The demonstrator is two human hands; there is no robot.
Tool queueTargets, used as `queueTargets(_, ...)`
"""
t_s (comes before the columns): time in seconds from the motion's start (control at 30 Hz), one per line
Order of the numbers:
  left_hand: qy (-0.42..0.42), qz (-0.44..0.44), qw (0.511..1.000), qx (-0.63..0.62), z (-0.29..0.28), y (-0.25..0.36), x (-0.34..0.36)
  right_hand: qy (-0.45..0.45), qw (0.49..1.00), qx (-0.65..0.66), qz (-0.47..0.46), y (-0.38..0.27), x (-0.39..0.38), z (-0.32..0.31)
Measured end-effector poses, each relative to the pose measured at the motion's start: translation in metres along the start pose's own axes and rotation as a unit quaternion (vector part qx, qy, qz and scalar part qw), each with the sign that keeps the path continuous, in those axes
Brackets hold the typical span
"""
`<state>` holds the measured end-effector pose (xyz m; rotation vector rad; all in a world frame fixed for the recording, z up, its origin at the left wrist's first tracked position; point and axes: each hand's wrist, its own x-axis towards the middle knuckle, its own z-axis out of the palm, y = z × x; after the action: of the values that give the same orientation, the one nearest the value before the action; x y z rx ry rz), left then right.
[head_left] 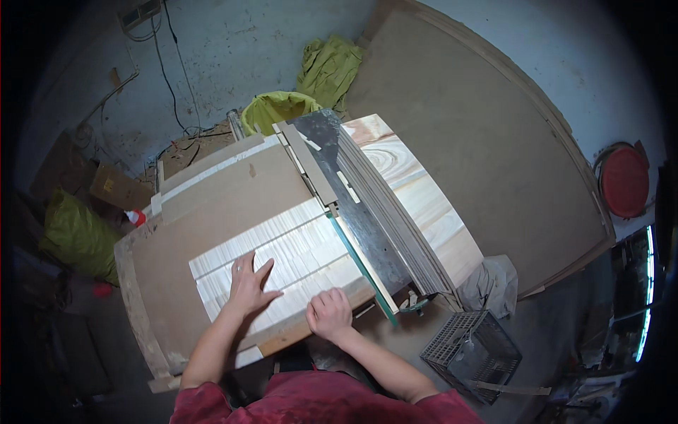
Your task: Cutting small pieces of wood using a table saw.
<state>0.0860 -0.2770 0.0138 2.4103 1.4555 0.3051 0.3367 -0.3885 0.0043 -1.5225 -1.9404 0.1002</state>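
Rows of thin pale wood strips [304, 247] lie side by side on a brown board-topped table [162, 268]. My left hand [248, 286] rests on the strips, thumb spread away from the fingers, holding nothing I can see. At the near right of the rows, my right hand [330, 314] is closed, its fingers curled down against the strips by the table's near edge. Whatever those fingers hold, if anything, is hidden. A green-edged rail with a pale wooden bar [364, 263] runs along the right end of the strips.
Right of the rail are a dark metal surface [353, 219], stacked narrow boards [395, 212] and a wood-grained panel [417, 191]. A grey plastic crate [473, 353] stands on the floor at lower right. Yellow-green sacks [328, 67] and a large brown sheet [466, 127] are farther back.
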Motion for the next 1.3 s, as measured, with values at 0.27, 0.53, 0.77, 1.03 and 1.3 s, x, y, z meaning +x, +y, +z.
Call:
queueTargets(0.27, 0.008, 0.034, 0.999, -0.014, 0.023, 0.06, -0.065, 0.005, 1.0, 0.023, -0.001, -0.003, -0.07, -0.048)
queueTargets(0.53, 0.023, 0.048, 0.999, -0.01, 0.035, 0.058, -0.039, -0.001, 1.0, 0.027, 0.012, 0.004, -0.052, -0.042)
queueTargets(0.77, 0.017, 0.049, 0.998, 0.022, 0.011, -0.018, 0.043, 0.027, 0.999, 0.043, 0.005, 0.017, 0.043, 0.021)
queueTargets(1.03, 0.013, 0.041, 0.998, 0.037, -0.016, -0.109, 0.15, 0.039, 0.999, 0.022, -0.008, 0.034, 0.159, 0.092)
queueTargets(1.3, -0.01, -0.032, 0.998, 0.053, -0.044, -0.211, 0.237, -0.008, 1.0, 0.014, -0.003, 0.03, 0.264, 0.153)
